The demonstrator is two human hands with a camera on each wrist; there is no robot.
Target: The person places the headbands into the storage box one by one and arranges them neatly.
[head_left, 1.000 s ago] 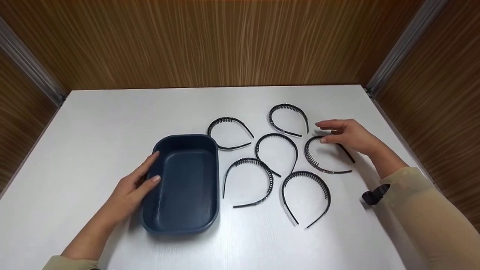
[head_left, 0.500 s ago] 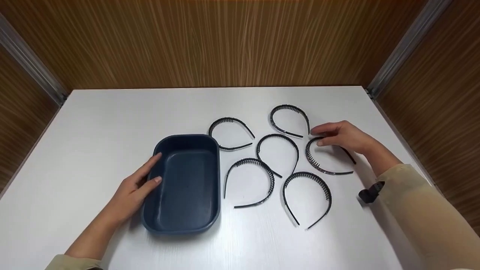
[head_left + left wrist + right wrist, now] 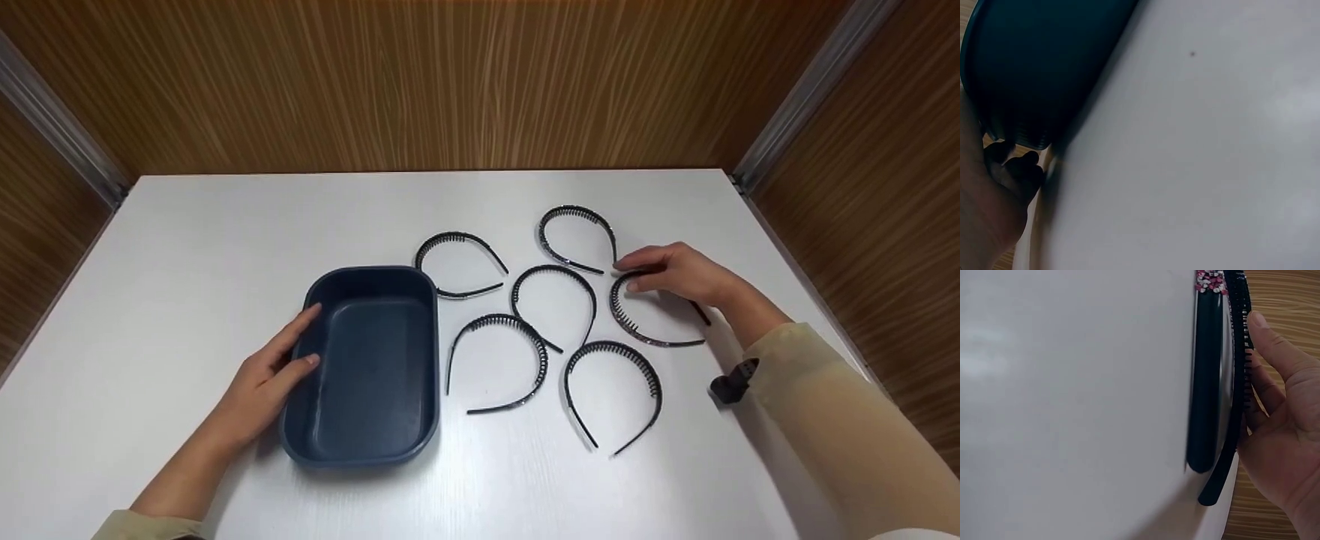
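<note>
- Where the right hand [image 3: 679, 274] rests, its fingertips [image 3: 626, 262] touch the curved top of the far-right headband [image 3: 637, 330]. The wrist view shows the fingers lying along the toothed strip, lightly bent. A firm pinch can't be told from these views.
- That band lies flat on the white table [image 3: 187, 247], arch pointing left, open ends trailing right toward the wrist, so its long axis runs roughly left-right, under the palm.
- Right hand is much nearer to it than the left hand [image 3: 266, 375], which sits well apart, w/ thumb and fingers curled over the left rim of the dark blue tray [image 3: 375, 450] (holding it).
- Five other headbands [image 3: 499, 364] lie betw. tray and right hand; nearest one [image 3: 577, 240] just far-left of the fingertips, not touching.
</note>
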